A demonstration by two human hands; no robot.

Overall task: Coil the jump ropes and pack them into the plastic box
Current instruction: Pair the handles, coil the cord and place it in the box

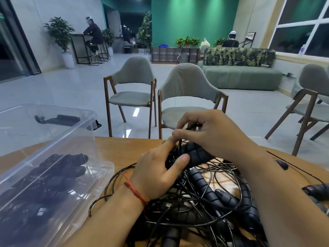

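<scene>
From the head view, a round-edged wooden table (124, 148) fills the foreground. Behind it a pale tiled floor (71, 90) gleams under the lights. Two grey chairs (131, 81) with dark wooden legs stand just past the table's far edge. A green sofa (240, 77) sits farther back on the right, below a large window (302, 24). The back wall (192, 18) is green, with potted plants (60, 31) along the room's edges. A few people sit at distant tables.

A clear plastic box (105, 168) rests on the table's left side. Several coiled ropes (58, 172) already lie inside it, all black. A loose pile (195, 202) of more black ropes, thin cords and ribbed handles tangled together, lies in front of the person, right of the box.

The left hand (156, 172) has a red bracelet (135, 190) at its wrist. It grips a bundle (194, 154) of handles and wound cord above the pile. Its thumb presses on a handle, and its forefinger stretches along the bundle's far side.

The right hand (210, 132) is above the bundle with its fingers curled. It pinches a thin cord (180, 142) that runs down onto the bundle, and a loop of the same cord shows under its fingers.
</scene>
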